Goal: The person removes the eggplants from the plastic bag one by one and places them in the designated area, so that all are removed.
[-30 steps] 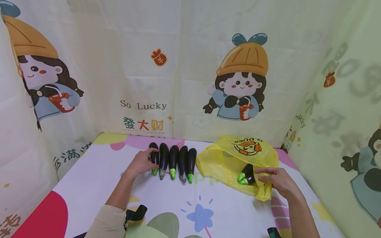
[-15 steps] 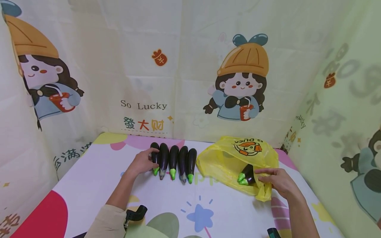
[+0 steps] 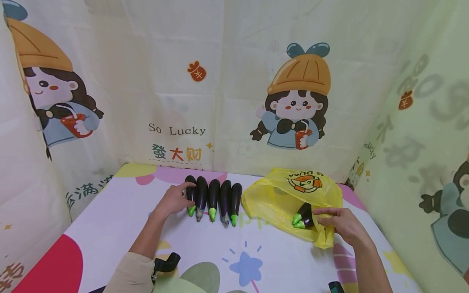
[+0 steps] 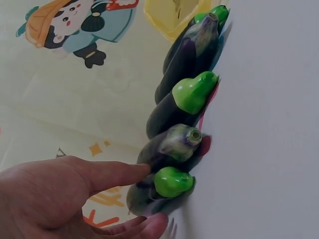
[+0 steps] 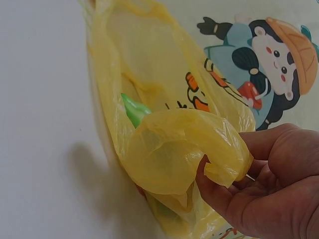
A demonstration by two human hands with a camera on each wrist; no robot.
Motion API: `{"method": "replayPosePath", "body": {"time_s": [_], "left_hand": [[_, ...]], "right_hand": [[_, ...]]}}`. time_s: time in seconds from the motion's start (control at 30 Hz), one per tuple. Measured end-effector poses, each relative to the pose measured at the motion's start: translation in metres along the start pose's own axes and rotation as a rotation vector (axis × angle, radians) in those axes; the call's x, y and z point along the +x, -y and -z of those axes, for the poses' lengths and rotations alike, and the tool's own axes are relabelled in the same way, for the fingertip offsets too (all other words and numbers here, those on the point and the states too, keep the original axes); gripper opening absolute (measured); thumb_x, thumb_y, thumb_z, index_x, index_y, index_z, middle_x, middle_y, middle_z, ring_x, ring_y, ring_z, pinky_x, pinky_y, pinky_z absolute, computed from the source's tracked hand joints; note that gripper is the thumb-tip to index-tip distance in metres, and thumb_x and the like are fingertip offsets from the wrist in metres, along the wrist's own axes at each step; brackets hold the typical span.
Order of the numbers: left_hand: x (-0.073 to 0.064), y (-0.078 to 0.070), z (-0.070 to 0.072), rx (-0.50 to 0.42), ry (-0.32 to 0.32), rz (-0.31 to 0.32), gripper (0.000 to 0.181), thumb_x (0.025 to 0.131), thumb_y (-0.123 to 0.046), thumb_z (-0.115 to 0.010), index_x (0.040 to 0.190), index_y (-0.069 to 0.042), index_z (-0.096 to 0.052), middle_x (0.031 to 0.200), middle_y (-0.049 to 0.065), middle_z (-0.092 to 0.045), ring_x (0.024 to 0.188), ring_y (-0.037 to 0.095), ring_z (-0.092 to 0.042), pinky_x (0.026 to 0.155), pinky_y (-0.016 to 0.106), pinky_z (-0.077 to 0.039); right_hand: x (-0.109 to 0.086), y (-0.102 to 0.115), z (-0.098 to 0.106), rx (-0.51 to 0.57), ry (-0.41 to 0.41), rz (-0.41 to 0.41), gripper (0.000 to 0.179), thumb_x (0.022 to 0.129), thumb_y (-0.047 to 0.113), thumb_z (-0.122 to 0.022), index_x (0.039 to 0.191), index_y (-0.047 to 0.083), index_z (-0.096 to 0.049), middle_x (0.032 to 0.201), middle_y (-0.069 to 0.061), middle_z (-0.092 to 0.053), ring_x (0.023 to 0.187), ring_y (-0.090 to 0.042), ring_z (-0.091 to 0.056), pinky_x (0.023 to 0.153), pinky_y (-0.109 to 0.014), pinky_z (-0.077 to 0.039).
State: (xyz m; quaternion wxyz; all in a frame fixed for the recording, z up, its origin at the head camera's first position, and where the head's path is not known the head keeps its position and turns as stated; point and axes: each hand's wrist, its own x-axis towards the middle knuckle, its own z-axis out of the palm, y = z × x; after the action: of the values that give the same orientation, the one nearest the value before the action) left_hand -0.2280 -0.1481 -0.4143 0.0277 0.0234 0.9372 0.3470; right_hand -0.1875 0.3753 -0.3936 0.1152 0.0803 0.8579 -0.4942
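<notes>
eggplants (image 3: 213, 198), five side by side in a row on the bench (image 3: 198, 244). looking like what, exactly?

long and slim, gently curved, dark purple close to black, with a soft gloss along the body. rounded ends toward the printed wall (image 3: 220, 101), stem ends toward the near side.

all capped alike?

not quite. bright, shiny green caps (image 4: 195, 92) on the first, third and fifth from the left; dull, streaky, greyish-purple ones on the second and fourth.

and any others?

yes, a pair of eggplants (image 3: 303, 211) just inside the open mouth of the yellow bag (image 3: 326, 187), green tips facing out. to the right of the row, that thin plastic bag, with an orange-and-black print on top. in the right-wrist view, just one green tip visible past the folded plastic.

placed how against the hands?

between two hands set well apart. left hand (image 3: 175, 198) at the row's left end, pinched over the leftmost eggplant (image 3: 191, 194), digits to either side of the body near the green cap. right hand (image 3: 346, 223) clamped on the bag's edge, plastic bunched between thumb and fingers, just beside the bagged pair.

and the second in the row?

right by a left fingertip; touching or not, hard to tell.
</notes>
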Motion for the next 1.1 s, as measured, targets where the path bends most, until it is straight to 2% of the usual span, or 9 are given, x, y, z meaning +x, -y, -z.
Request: {"method": "replayPosePath", "body": {"time_s": [0.17, 0.23, 0.37, 0.47, 0.63, 0.73, 0.9, 1.1], "left_hand": [[0.0, -0.005, -0.001, 0.043, -0.063, -0.037, 0.058, 0.088, -0.014, -0.077, 0.143, -0.01, -0.059, 0.126, 0.032, -0.055, 0.107, 0.04, -0.056, 0.086, 0.055, -0.054], [-0.002, -0.01, -0.001, 0.038, -0.085, -0.056, 0.055, 0.089, -0.013, -0.076, 0.142, -0.009, -0.06, 0.125, 0.031, -0.055, 0.106, 0.04, -0.057, 0.09, 0.055, -0.054], [-0.007, -0.025, 0.0, 0.006, -0.096, -0.131, 0.048, 0.091, -0.01, -0.075, 0.138, -0.01, -0.064, 0.114, 0.022, -0.06, 0.099, 0.032, -0.057, 0.085, 0.047, -0.056], [-0.008, -0.035, -0.004, -0.026, -0.048, -0.226, 0.044, 0.092, -0.008, -0.075, 0.135, -0.011, -0.066, 0.104, 0.014, -0.063, 0.091, 0.024, -0.058, 0.079, 0.038, -0.055], [-0.006, -0.049, -0.017, -0.067, 0.092, -0.365, 0.041, 0.092, -0.006, -0.075, 0.132, -0.01, -0.068, 0.095, 0.005, -0.063, 0.079, 0.015, -0.058, 0.074, 0.03, -0.052], [-0.006, -0.057, -0.026, -0.08, 0.147, -0.405, 0.039, 0.092, -0.005, -0.075, 0.13, -0.01, -0.069, 0.093, 0.002, -0.063, 0.078, 0.014, -0.058, 0.073, 0.028, -0.051], [-0.005, -0.074, -0.042, -0.105, 0.193, -0.446, 0.035, 0.094, -0.006, -0.074, 0.128, -0.011, -0.07, 0.094, 0.0, -0.064, 0.08, 0.013, -0.06, 0.072, 0.028, -0.053], [0.003, -0.102, -0.07, -0.089, 0.285, -0.535, 0.03, 0.095, -0.008, -0.072, 0.125, -0.012, -0.072, 0.095, -0.001, -0.068, 0.083, 0.012, -0.063, 0.075, 0.025, -0.054]], "right_hand": [[-0.001, -0.001, 0.001, 0.003, 0.013, 0.029, 0.033, 0.094, 0.007, -0.072, 0.125, -0.001, -0.073, 0.136, -0.017, -0.067, 0.097, -0.011, -0.067, 0.079, -0.03, -0.06], [0.0, 0.0, 0.001, -0.002, 0.015, 0.035, 0.033, 0.094, 0.007, -0.072, 0.126, -0.002, -0.073, 0.135, -0.017, -0.068, 0.097, -0.011, -0.066, 0.079, -0.03, -0.06], [0.0, 0.002, 0.001, -0.002, 0.011, 0.037, 0.033, 0.094, 0.007, -0.072, 0.125, -0.001, -0.073, 0.136, -0.017, -0.067, 0.097, -0.012, -0.067, 0.08, -0.03, -0.06], [-0.001, 0.001, 0.001, 0.009, 0.014, 0.041, 0.033, 0.094, 0.007, -0.072, 0.125, -0.002, -0.073, 0.136, -0.018, -0.067, 0.098, -0.012, -0.067, 0.08, -0.03, -0.06], [-0.003, -0.001, 0.001, 0.018, 0.016, 0.037, 0.034, 0.094, 0.007, -0.072, 0.126, -0.003, -0.072, 0.133, -0.016, -0.068, 0.096, -0.013, -0.068, 0.079, -0.031, -0.061], [-0.003, -0.003, 0.001, 0.029, 0.01, 0.029, 0.033, 0.093, 0.007, -0.073, 0.125, -0.003, -0.073, 0.132, -0.014, -0.068, 0.096, -0.012, -0.068, 0.079, -0.031, -0.061], [-0.003, -0.003, 0.003, 0.021, 0.024, 0.052, 0.034, 0.094, 0.007, -0.072, 0.126, -0.004, -0.072, 0.134, -0.017, -0.067, 0.096, -0.011, -0.067, 0.079, -0.031, -0.06], [-0.005, -0.002, 0.005, 0.023, 0.023, 0.057, 0.034, 0.095, 0.008, -0.071, 0.126, -0.005, -0.071, 0.133, -0.016, -0.066, 0.095, -0.011, -0.067, 0.078, -0.031, -0.061]]}}
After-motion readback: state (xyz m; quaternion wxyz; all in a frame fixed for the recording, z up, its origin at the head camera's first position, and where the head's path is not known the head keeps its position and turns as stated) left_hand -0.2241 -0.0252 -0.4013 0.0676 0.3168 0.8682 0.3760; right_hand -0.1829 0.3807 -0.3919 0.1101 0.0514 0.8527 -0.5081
